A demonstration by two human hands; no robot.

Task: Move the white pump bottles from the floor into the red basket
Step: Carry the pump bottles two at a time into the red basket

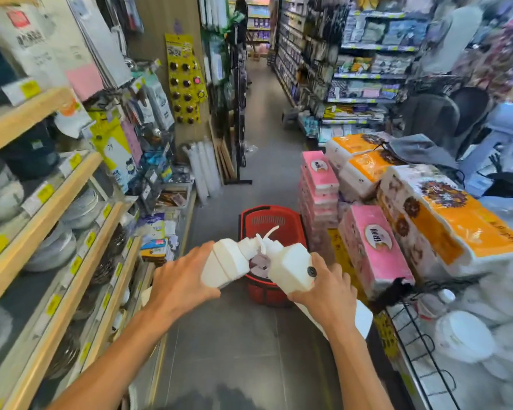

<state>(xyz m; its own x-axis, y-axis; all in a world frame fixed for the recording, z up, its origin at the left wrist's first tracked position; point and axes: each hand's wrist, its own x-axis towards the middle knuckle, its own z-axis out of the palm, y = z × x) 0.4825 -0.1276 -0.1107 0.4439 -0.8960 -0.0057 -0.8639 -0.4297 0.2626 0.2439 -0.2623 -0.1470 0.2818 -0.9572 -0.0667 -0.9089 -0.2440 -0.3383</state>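
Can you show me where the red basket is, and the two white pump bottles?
red basket (290, 224): head view, on its far inside wall.
left white pump bottle (222, 263): head view, on the middle of its body.
right white pump bottle (288, 266): head view, on the middle of its body.

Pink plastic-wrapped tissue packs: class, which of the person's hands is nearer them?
Right. The right hand, holding a white pump bottle, is beside the pink plastic-wrapped tissue packs; the left hand is farther left.
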